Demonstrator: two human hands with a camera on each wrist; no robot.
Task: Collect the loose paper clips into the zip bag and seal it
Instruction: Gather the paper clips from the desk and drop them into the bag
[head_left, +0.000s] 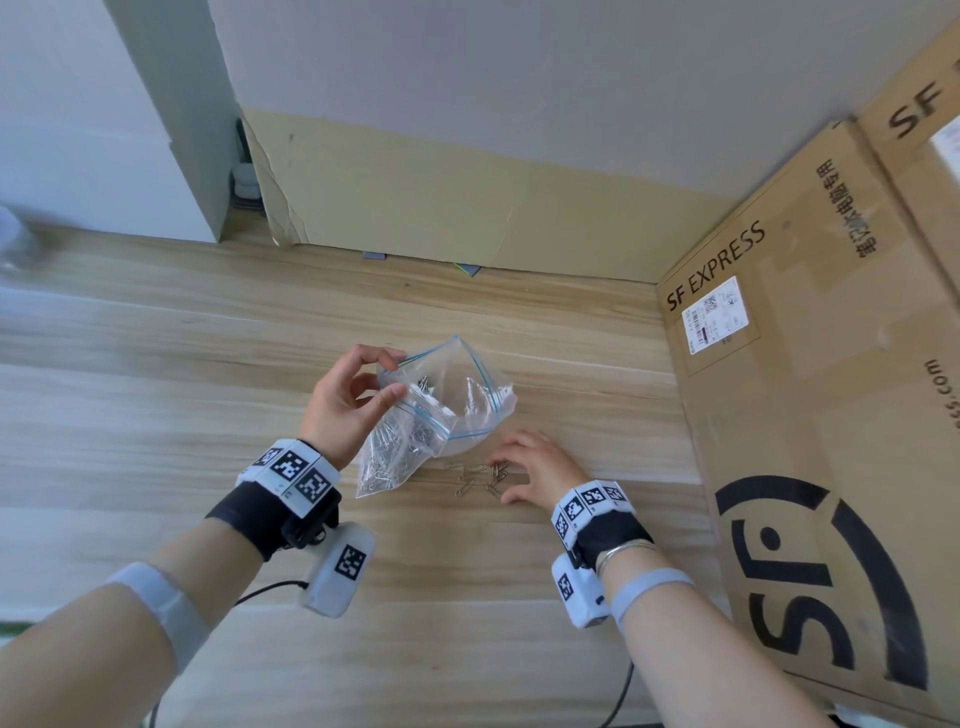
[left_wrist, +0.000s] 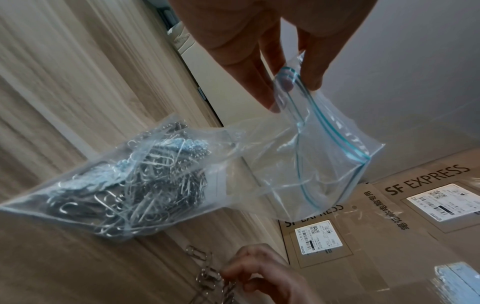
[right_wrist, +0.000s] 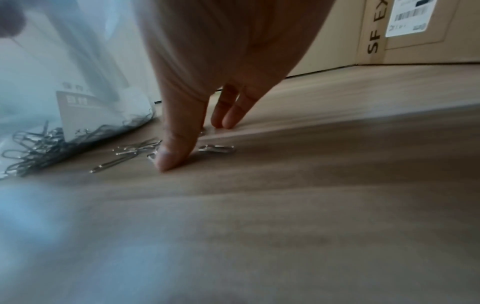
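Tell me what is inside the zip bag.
The zip bag, pinched by the left hand, holds a heap of silver paper clips; clips buried under the heap cannot be seen.

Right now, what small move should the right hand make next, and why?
Probably pinch up a few loose silver paper clips: the right hand rests open on them, while the left hand holds the clear zip bag open beside them.

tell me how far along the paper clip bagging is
Mostly done: a large heap of paper clips already sits in the zip bag. In hand: the left hand pinches the bag's rim, holding its mouth open, while the right hand has fingertips down on the loose paper clips on the wooden table. Left: bag that small cluster, then press the blue zip strip closed.
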